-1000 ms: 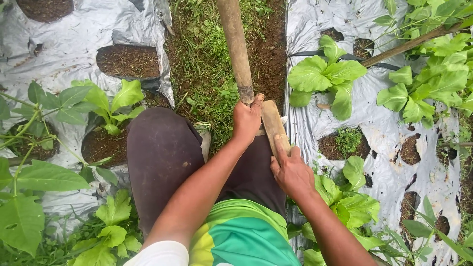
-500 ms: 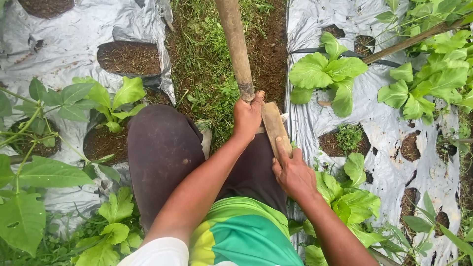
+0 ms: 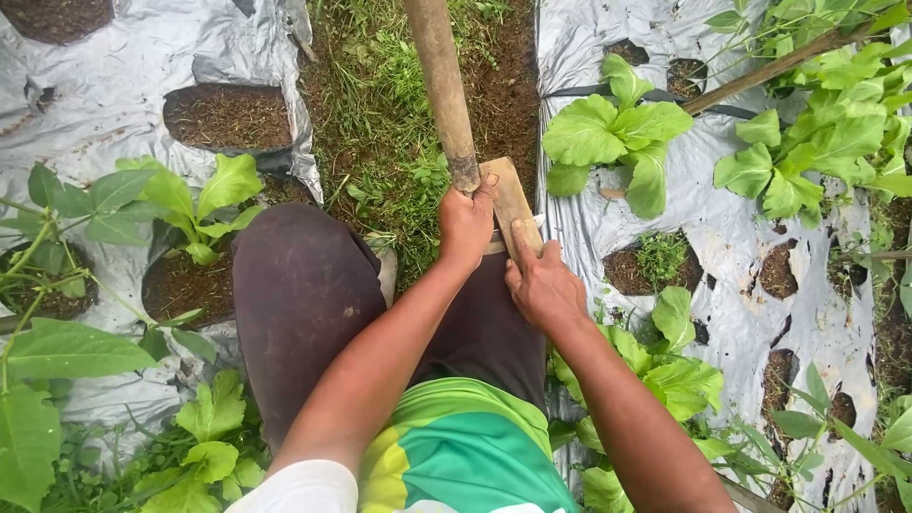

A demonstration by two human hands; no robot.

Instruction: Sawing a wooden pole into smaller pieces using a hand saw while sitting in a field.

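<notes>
Wooden pole (image 3: pixel 443 90) first: it runs up out of the top of the view along the grassy furrow (image 3: pixel 380 123) between the two mulched beds, and its lower end sits right at my left hand (image 3: pixel 465 223). I clamp my fingers around that dark, worn end, thumb up against it. Just beside it, touching, lies a flat wooden piece (image 3: pixel 508 199), slanting down toward my lap, and my right hand (image 3: pixel 543 285) presses on its lower part, fingers laid over the wood more than wrapped round it. What sits between pole and flat piece I cannot tell; my hands hide the joint. Judging by that, I am in the middle of the job: both parts are together and gripped, nothing is set aside, and nothing looks finished. Silver plastic sheeting (image 3: pixel 114 85) covers the beds on both sides, with leafy green plants (image 3: pixel 617 128) growing through the planting holes. One hole (image 3: pixel 226 116) on the left shows only bare soil. My knees, in dark trousers (image 3: pixel 304 304), straddle the furrow.
</notes>
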